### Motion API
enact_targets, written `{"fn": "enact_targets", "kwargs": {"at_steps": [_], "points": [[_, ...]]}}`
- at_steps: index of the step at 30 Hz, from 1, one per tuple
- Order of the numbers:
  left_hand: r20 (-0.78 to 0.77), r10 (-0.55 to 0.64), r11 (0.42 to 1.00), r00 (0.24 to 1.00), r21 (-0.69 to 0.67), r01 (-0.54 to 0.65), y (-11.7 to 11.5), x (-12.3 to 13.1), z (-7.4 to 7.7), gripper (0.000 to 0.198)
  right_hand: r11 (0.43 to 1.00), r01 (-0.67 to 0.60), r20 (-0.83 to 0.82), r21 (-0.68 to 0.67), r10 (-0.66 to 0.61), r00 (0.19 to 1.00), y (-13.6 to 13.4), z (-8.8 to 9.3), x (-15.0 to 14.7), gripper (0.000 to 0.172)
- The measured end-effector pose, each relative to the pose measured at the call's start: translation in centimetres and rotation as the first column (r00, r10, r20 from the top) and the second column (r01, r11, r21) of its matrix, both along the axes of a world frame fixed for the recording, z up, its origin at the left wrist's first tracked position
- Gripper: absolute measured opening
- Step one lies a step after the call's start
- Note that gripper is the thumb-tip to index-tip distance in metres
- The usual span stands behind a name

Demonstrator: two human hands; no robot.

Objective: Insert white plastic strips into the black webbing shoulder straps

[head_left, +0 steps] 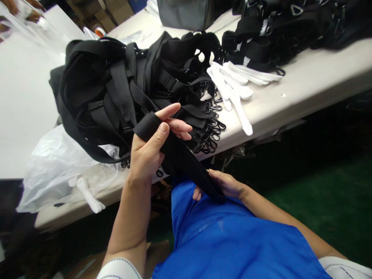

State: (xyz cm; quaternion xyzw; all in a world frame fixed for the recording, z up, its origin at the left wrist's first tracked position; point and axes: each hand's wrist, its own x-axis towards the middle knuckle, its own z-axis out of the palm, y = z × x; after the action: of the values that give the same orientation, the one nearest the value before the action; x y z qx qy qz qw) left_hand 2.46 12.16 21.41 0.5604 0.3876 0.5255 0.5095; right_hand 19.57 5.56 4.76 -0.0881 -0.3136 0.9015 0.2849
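Note:
A wide black webbing strap [193, 166] runs slantwise between my two hands. Its upper end is wrapped over my left hand [151, 145], whose thumb presses the strap while the index and other fingers point right. Lower down, near the blue apron, my right hand [223, 184] grips the strap's other stretch with fingers curled round its edge. Behind my left hand lies a large heap of black straps [116, 85] with buckles. Black snap hooks [210, 135] on strap ends cluster at the table edge, just beyond my left fingertips.
White toothed plastic strips [232, 83] lie on the white table [308, 77], right of the heap. More black straps with hooks [279, 31] are piled at the back right. A clear plastic bag [61, 166] and another white strip [88, 195] sit at left. A grey bag [186, 13] stands behind.

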Motion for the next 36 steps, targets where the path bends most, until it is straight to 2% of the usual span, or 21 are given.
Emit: {"fn": "enact_targets", "kwargs": {"at_steps": [2,3,5,8,11,14,15,17,18,19,21,23,25,27,29,32,34,36], "points": [[-0.01,-0.028,0.999,1.0,0.016,0.028,-0.1,-0.1,-0.1,0.041,0.998,0.02,0.018,0.059,-0.022,1.0,-0.1,0.3,0.0,0.068],[-0.016,-0.043,0.999,0.999,0.02,0.043,-0.2,-0.2,-0.1,0.041,0.995,0.04,0.056,0.097,-0.046,0.997,-0.2,0.4,0.0,0.067],[-0.025,-0.068,0.997,0.997,0.028,0.069,-0.3,-0.3,0.1,0.041,0.984,0.084,0.166,0.16,-0.111,0.98,-0.2,0.7,0.1,0.058],[-0.047,-0.118,0.992,0.992,0.045,0.121,-0.9,-0.4,0.6,0.038,0.967,0.148,0.304,0.207,-0.208,0.93,-0.2,0.9,-0.2,0.034],[-0.077,-0.244,0.965,0.967,0.081,0.25,-2.6,-0.6,1.0,0.03,0.945,0.243,0.358,0.219,-0.309,0.881,-0.1,0.7,-0.4,0.031],[-0.022,-0.506,0.861,0.862,0.051,0.506,-5.2,-1.1,0.5,0.028,0.878,0.457,0.377,0.14,-0.474,0.796,0.2,0.5,-0.1,0.034],[0.034,-0.581,0.813,0.813,-0.018,0.582,-6.1,-1.3,0.0,0.032,0.831,0.546,0.383,0.102,-0.539,0.75,0.4,0.5,0.3,0.035],[0.139,-0.653,0.708,0.744,-0.236,0.665,-7.6,-1.5,-1.7,0.046,0.728,0.686,0.407,0.012,-0.63,0.662,0.7,0.9,1.1,0.035],[0.136,-0.673,0.658,0.727,-0.338,0.673,-8.1,-1.4,-2.8,0.049,0.679,0.733,0.419,-0.037,-0.655,0.628,0.9,1.2,1.7,0.033],[0.091,-0.664,0.651,0.742,-0.418,0.634,-8.4,-1.1,-4.1,0.047,0.643,0.761,0.421,-0.089,-0.668,0.614,1.0,1.5,2.2,0.032],[-0.039,-0.59,0.701,0.806,-0.52,0.488,-8.9,-0.3,-6.8,0.037,0.609,0.77,0.377,-0.189,-0.679,0.63,1.3,2.1,3.1,0.032],[-0.139,-0.479,0.757,0.867,-0.565,0.328,-9.4,0.8,-9.5,0.034,0.603,0.755,0.301,-0.259,-0.692,0.656,1.5,2.5,3.7,0.031],[-0.25,-0.417,0.798,0.874,-0.56,0.221,-10.0,1.8,-11.7,0.034,0.602,0.732,0.254,-0.319,-0.69,0.678,1.7,2.5,4.0,0.027],[-0.401,-0.346,0.861,0.848,-0.496,0.116,-10.6,2.5,-13.1,0.032,0.59,0.725,0.257,-0.356,-0.684,0.683,1.7,2.3,3.9,0.026],[-0.49,-0.286,0.891,0.824,-0.451,0.041,-11.0,2.7,-13.8,0.035,0.602,0.727,0.28,-0.33,-0.674,0.684,1.5,2.1,3.7,0.028],[-0.441,-0.313,0.866,0.841,-0.497,0.061,-10.7,2.5,-13.9,0.051,0.667,0.728,0.302,-0.157,-0.669,0.679,1.1,2.3,3.3,0.034],[-0.342,-0.425,0.804,0.838,-0.567,0.177,-10.3,2.0,-13.6,0.043,0.693,0.721,0.296,-0.01,-0.686,0.664,0.7,2.5,3.1,0.035],[-0.217,-0.548,0.704,0.808,-0.642,0.304,-9.8,1.4,-13.2,0.044,0.681,0.722,0.286,0.125,-0.721,0.631,0.6,2.4,3.1,0.033]]}}
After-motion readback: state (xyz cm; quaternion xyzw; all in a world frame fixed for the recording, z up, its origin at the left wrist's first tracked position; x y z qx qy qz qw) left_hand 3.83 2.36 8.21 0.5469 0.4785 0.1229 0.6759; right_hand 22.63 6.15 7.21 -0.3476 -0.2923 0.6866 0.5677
